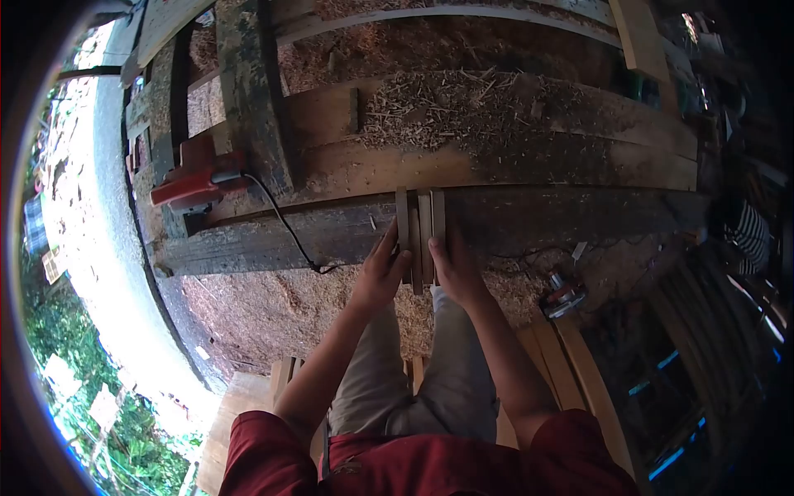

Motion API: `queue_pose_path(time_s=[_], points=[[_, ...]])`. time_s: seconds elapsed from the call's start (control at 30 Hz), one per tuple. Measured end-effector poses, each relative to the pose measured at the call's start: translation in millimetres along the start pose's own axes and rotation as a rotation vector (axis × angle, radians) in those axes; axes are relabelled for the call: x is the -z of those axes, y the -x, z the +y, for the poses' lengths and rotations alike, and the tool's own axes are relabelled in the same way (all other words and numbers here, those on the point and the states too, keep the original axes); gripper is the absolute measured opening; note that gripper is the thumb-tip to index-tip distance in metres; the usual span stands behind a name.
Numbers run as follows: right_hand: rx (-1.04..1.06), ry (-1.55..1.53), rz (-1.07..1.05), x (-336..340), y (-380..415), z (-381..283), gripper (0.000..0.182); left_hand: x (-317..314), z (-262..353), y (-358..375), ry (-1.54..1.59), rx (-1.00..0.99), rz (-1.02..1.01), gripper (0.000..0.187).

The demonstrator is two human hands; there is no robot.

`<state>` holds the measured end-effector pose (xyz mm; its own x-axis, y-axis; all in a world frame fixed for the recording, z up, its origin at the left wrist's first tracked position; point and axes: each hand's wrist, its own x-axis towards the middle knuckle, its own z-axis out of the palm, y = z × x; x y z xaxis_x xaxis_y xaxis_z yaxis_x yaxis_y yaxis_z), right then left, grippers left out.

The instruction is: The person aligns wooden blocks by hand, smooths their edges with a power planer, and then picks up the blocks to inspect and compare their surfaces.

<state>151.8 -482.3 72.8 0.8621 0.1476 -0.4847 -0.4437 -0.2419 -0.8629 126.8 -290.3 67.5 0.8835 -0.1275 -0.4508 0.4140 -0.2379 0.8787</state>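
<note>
Several short wooden slats (425, 236) stand side by side in a bundle at the near edge of the workbench beam (529, 217). Around the bundle's left side, my left hand (383, 271) is closed, its fingers and thumb against the outer slat. My right hand (456, 266) presses from the opposite side, thumb toward me on the near part of the wood. The slats' far ends reach over the dark beam, while their near ends hang above my knees. Fingers on the outer faces are partly hidden.
A red power tool (198, 183) with a black cord (285, 219) rests on the bench at left. Wood chips (463, 107) heap on the planks beyond. Another power tool (564, 295) lies on the shavings-covered floor at right. Boards (571, 364) are beside my seat.
</note>
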Motion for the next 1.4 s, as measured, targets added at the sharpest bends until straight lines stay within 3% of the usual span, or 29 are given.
queue_pose_path(time_s=[0.13,0.27,0.33,0.37,0.43,0.57,0.77,0.83,1.03,1.23,1.4], points=[[0.159,0.351,0.141,0,-7,28,0.053,-10,-5,10,-0.04,0.026,0.079,0.065],[0.006,0.349,-0.155,14,-11,44,0.053,-21,-3,14,0.081,0.112,0.135,0.065],[-0.088,0.251,-0.218,26,-7,37,0.055,-24,-23,18,0.163,-0.03,0.12,0.076],[0.019,0.238,-0.222,33,-7,33,0.057,-24,-35,22,0.207,-0.1,0.118,0.083],[0.229,0.208,-0.239,46,-9,27,0.062,-12,-10,33,-0.061,-0.22,0.054,0.104],[0.352,0.323,-0.173,61,-27,26,0.074,0,-13,38,-0.394,-0.346,-0.016,0.143],[0.416,0.31,-0.22,39,-74,13,0.074,-5,-17,21,-0.401,-0.24,0.045,0.142],[0.4,0.225,-0.208,24,-74,18,0.069,-5,-21,18,-0.392,-0.306,0.085,0.14],[0.353,0.117,-0.037,4,-67,26,0.056,-12,-40,22,-0.273,-0.338,0.125,0.129],[0.41,0.048,0.014,-3,-74,45,0.056,-23,-57,28,-0.212,-0.31,0.192,0.117],[0.314,-0.033,-0.023,1,-76,45,0.066,-21,-55,27,-0.235,-0.356,0.209,0.115]])
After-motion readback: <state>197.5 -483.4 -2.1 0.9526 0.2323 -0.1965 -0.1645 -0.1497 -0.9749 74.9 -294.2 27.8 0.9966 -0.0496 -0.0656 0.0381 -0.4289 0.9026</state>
